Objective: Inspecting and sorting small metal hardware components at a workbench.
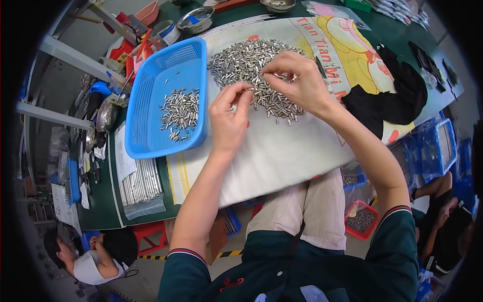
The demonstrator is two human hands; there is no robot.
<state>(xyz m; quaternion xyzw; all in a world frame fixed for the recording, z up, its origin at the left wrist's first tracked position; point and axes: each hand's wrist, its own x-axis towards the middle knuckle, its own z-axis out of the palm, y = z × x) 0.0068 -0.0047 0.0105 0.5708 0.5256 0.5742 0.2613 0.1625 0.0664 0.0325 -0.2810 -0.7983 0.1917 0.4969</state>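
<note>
Metal pieces (241, 58): a big silvery heap, spread over the pale cloth (287, 156) toward the desk's far edge, with a smaller batch inside the blue basket.
Left hand (227, 117): at the heap's near-left fringe, thumb and forefinger tips close together; whether they grip a piece, can't tell.
Right hand (304, 85): over the heap, thumb and finger nearly meeting; too small to tell what's between them.
Blue basket (166, 149): left of the heap, beside the left hand, its raised rim a wall on that side.
Desk (100, 211): green top showing along the left, bagged silver rods (141, 186) near its near-left corner.
Far edge: metal bowl (195, 21) beyond the basket.
Right end: black fabric (372, 105) sprawled across the cloth, hemming in the right forearm.
Open room: pale cloth runs from heap to near edge, where the lap begins.
Floor: red bin (358, 234) below that edge, blue crates (445, 146) farther right.
</note>
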